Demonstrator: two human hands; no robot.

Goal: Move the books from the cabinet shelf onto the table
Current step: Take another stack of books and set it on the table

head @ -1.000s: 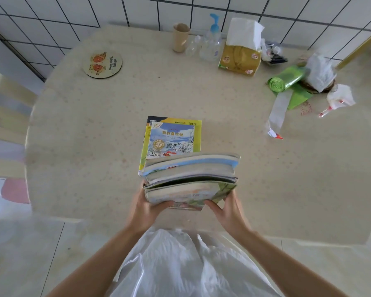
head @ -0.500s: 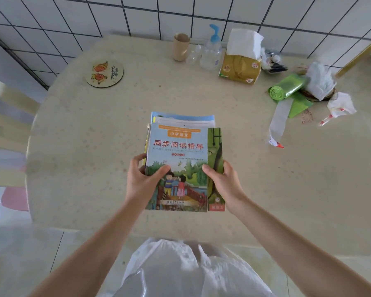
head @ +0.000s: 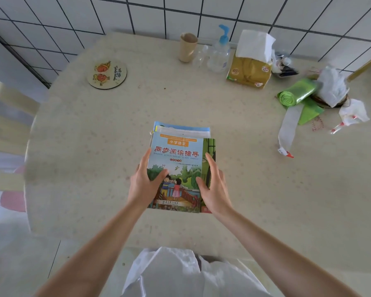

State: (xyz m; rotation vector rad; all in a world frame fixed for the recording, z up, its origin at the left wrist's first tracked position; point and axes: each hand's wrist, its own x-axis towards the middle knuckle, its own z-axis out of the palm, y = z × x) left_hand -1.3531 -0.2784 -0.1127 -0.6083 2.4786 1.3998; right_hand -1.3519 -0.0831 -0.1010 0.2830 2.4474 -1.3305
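Observation:
A stack of books (head: 178, 151) lies flat on the round beige table (head: 94, 168), near its front edge. The top cover is blue, with red Chinese lettering and two children on a bridge. A green book and pale blue ones peek out underneath. My left hand (head: 142, 185) lies along the stack's left edge, fingers straight and thumb on the cover. My right hand (head: 214, 189) is at the right edge, fingers extended and spread and thumb touching the cover. No cabinet shelf is in view.
At the back of the table stand a beige cup (head: 187, 47), a pump bottle (head: 220, 54) and a yellow tissue pack (head: 250, 69). A round coaster (head: 107, 75) lies back left. A green bag roll (head: 297, 93) and crumpled plastic (head: 332, 86) sit right. A chair (head: 7, 125) stands left.
The stack I carried on edge came down flat onto the book lying on the table. My fingers have since straightened out along its sides.

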